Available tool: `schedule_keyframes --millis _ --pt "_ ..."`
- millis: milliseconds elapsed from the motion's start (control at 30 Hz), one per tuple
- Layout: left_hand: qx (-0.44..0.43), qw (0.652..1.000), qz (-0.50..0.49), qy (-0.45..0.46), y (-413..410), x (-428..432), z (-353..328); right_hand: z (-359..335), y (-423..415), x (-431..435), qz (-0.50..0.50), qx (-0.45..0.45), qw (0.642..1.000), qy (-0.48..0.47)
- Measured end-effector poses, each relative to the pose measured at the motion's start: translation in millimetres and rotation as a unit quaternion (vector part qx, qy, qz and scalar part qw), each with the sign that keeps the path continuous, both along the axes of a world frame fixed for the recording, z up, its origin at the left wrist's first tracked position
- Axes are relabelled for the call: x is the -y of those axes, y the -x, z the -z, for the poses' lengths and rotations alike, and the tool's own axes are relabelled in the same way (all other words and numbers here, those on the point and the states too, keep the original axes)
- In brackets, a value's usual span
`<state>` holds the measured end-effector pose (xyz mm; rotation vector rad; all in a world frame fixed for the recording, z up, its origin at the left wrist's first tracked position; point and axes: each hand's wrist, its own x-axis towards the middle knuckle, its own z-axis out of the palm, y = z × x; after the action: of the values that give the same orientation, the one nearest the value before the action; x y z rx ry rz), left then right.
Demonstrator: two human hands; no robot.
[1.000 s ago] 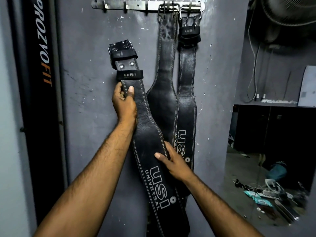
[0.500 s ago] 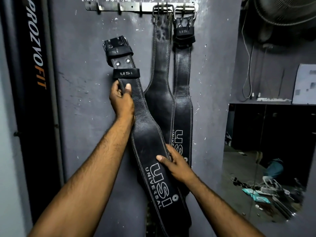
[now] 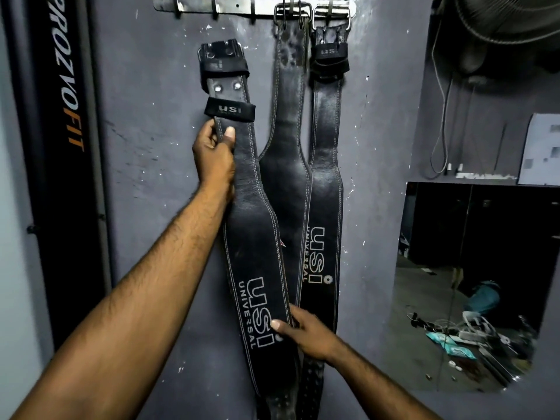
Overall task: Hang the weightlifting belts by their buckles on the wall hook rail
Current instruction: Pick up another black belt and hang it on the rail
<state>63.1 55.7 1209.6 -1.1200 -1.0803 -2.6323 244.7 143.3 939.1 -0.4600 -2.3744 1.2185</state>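
A black leather belt (image 3: 254, 237) marked "USI UNIVERSAL" is held up against the grey wall, its buckle end below the rail and clear of it. My left hand (image 3: 213, 156) grips its narrow strap just under the "USI" loop. My right hand (image 3: 306, 334) holds the wide part at its right edge, low down. The metal hook rail (image 3: 242, 6) runs along the top. Two more black belts hang from its right hooks by their buckles: a middle belt (image 3: 288, 165) and a right belt (image 3: 325, 183).
The rail's left hooks (image 3: 215, 12) carry nothing. A black "PROZVOFIT" panel (image 3: 65, 122) stands at the left. A mirror (image 3: 472, 283) at the right reflects clutter on a floor. A fan (image 3: 509, 16) and a hanging cable (image 3: 441, 116) are at the upper right.
My right hand has slid down the belt's wide part to the lettering. The belt now hangs more upright. My left hand keeps its grip on the strap.
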Motion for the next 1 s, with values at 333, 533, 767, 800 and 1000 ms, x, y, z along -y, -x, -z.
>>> schedule_keyframes --millis 333,533,767,800,1000 --pt "-0.052 0.995 0.073 0.045 -27.5 1.2 22.5 -189.4 41.1 13.6 0.037 -0.3 0.952 -0.041" --pt "-0.164 0.979 0.037 0.113 -30.1 28.1 22.9 -242.0 52.0 17.0 -0.033 -0.331 0.941 -0.061" --pt "-0.205 0.905 0.182 0.325 -11.5 61.5 69.6 -244.5 55.5 18.9 0.06 -0.366 0.921 -0.122" --pt "-0.197 0.914 0.166 0.313 -11.6 60.0 74.4 -244.4 55.9 18.6 0.069 -0.362 0.92 -0.131" --pt "-0.167 0.932 0.189 0.261 -9.5 56.8 100.1 -239.8 54.7 19.9 0.081 -0.378 0.915 -0.111"
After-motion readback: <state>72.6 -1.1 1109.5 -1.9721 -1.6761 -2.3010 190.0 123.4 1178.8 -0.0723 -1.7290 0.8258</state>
